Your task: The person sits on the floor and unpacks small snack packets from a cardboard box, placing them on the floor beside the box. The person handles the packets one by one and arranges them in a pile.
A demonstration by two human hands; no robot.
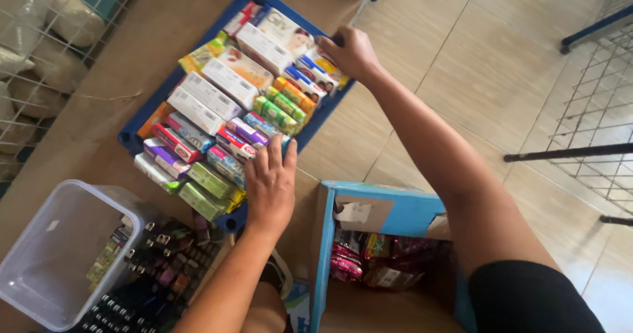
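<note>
Hands grip a blue tray point(132, 137) packed with small cartons, seen from above on a tan tiled floor point(422, 62). The left hand point(271, 186) lies flat at the tray's near edge, fingers spread and pressed down on the boxes point(224, 95) there, fingertips touching a purple-and-red carton; whether the thumb hooks under the rim I cannot tell. The right hand point(349, 51) reaches to the far right edge of the tray, fingers curled over the rim beside the orange and blue packets, clasping the tray itself. The tray sits at a slant, its boxes laid in tight rows: white ones in the middle, green ones along the near and right sides.

Near the left forearm stands a clear plastic tub point(62, 254), and just beside it a heap of small dark tubes point(158, 267). Under the right arm is an open blue-edged cardboard box point(389, 208) holding glossy pink and dark sachets point(369, 257). Wire racks point(593, 102) stand at the right, and a wire cage with white sacks point(46, 36) at the left.
</note>
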